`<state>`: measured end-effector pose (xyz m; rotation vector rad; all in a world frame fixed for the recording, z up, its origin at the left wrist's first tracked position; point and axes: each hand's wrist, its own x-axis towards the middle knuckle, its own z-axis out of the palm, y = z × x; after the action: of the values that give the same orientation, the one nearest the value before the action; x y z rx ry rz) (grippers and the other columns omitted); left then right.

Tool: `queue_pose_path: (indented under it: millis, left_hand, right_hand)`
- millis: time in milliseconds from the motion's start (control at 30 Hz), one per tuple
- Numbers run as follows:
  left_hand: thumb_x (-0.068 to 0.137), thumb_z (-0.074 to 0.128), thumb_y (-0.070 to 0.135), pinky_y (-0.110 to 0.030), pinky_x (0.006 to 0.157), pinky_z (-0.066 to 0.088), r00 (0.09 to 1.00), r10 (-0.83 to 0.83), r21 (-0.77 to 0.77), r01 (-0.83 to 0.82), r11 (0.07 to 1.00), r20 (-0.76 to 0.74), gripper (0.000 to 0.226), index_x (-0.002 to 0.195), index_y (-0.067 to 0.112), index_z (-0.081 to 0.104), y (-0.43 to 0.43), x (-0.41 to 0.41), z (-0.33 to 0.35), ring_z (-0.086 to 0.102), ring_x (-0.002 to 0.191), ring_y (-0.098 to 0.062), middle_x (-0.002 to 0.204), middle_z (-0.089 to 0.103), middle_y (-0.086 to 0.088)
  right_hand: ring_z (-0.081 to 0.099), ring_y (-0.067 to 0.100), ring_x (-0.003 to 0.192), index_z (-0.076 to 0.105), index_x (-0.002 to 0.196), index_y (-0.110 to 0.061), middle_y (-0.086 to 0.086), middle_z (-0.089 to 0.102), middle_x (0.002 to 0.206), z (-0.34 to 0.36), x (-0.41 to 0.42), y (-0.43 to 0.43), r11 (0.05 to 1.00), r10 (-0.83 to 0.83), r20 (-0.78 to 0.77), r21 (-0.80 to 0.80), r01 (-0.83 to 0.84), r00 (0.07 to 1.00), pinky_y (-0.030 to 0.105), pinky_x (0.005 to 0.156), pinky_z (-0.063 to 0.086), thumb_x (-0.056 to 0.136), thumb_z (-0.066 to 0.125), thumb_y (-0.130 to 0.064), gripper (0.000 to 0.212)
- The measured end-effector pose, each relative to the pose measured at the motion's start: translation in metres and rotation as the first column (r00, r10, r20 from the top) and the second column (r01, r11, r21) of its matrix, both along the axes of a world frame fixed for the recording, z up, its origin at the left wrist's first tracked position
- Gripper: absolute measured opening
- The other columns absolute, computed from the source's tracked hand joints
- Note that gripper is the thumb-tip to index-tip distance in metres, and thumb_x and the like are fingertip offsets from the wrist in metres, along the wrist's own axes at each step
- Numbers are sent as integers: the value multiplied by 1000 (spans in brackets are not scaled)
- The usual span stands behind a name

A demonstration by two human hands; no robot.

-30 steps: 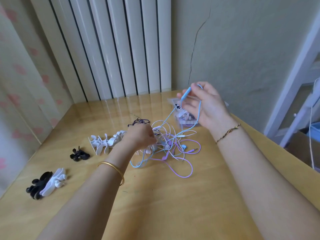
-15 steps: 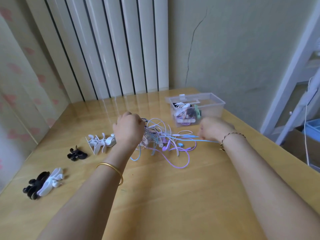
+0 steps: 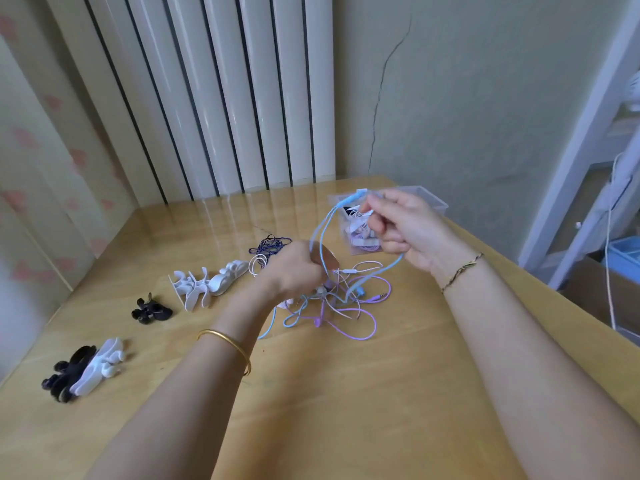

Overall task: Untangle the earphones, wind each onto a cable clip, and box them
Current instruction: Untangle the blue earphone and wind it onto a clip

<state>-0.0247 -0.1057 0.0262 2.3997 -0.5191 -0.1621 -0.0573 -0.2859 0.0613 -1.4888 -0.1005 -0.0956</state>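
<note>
Right hand (image 3: 412, 233) has risen, pinching the blue cable (image 3: 346, 201); left hand (image 3: 298, 271) grips the tangle (image 3: 346, 303).

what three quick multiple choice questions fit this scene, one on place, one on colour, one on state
1. Where is the clear box? A on the floor B on the table behind the right hand C on a shelf
2. What colour is the cable that the right hand holds up? A red B black C blue
3. What is the left hand doing? A gripping the tangle B lying flat C out of view
Answers: B, the box stands at the table's far corner behind that hand; C, a light blue strand runs from its fingers; A, its fingers curl into the tangle.
</note>
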Motion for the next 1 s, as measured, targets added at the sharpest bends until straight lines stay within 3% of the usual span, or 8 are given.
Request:
queue_pose_path:
  millis: [100, 233, 400, 533, 667, 767, 867, 1000]
  left_hand:
    - [83, 55, 0, -21, 79, 50, 968, -241, 96, 247, 964, -77, 22, 84, 19, 68, 2, -3, 1, 62, 89, -13, 82, 64, 15]
    - [79, 64, 21, -33, 71, 53, 959, -284, 339, 272, 901, -14, 6, 80, 17, 69, 9, 1, -9, 58, 75, -18, 84, 66, -5]
    - [92, 48, 8, -39, 69, 55, 997, 33, -121, -25, 992, 66, 18, 76, 14, 54, 14, 11, -13, 66, 67, -25, 75, 71, -4]
    - [93, 40, 5, -40, 72, 53, 987, 146, -265, -124, 956, 63, 20, 78, 13, 51, 16, 16, -13, 67, 63, -26, 70, 70, -7]
    - [96, 39, 10, -38, 71, 53, 987, 153, -267, -135, 954, 48, 26, 74, 16, 53, 15, 16, -14, 66, 66, -27, 69, 68, -6]
    - [94, 44, 12, -27, 57, 49, 986, 150, -216, -132, 967, 68, 26, 69, 16, 49, 13, 12, -16, 63, 61, -21, 63, 61, 0]
    - [93, 45, 13, -22, 46, 47, 986, 142, -133, -130, 982, 82, 19, 76, 7, 52, 13, 10, -19, 63, 54, -21, 69, 66, -4]
    - [93, 45, 17, -33, 64, 53, 976, 166, -47, -160, 986, 141, 20, 80, 4, 54, 15, 13, -23, 65, 65, -23, 69, 68, -1]
  right_hand:
    - [28, 2, 31, 56, 76, -10, 3, 49, 53, 4, 0, 5, 975, -121, 91, -175, 135, 988, 14, 32, 22, 99, 46, -21, 28]
    - [60, 12, 64, 66, 69, -14, -1, 66, 63, -8, -1, 4, 550, -149, 108, -817, 174, 983, 31, 70, 49, 89, 58, -40, 34]
    - [53, 13, 71, 61, 74, -16, -7, 59, 67, -12, -13, 6, 105, -138, -192, -978, -178, 972, 27, 65, 42, 77, 65, -58, 42]
    - [45, 6, 55, 70, 76, -17, -4, 55, 56, -11, -18, 6, 298, 40, -309, -904, -307, 950, 19, 53, 35, 81, 72, -32, 16]
    - [49, 12, 66, 59, 66, -21, -4, 55, 66, -8, -7, 14, 697, -84, 129, -701, 151, 988, 24, 57, 35, 86, 65, -17, 21]
    - [45, 15, 72, 57, 77, -20, 6, 58, 82, -3, -4, 27, 888, -177, 246, -378, 263, 953, 29, 54, 33, 91, 53, -8, 18]
    - [51, 16, 74, 50, 80, -24, 7, 69, 98, 4, -2, 36, 960, -238, 246, -90, 267, 940, 29, 56, 37, 96, 43, -7, 24]
    - [61, 8, 60, 43, 81, -21, 3, 56, 78, 12, -2, 38, 945, -327, 295, 97, 312, 898, 16, 55, 41, 96, 32, 0, 27]
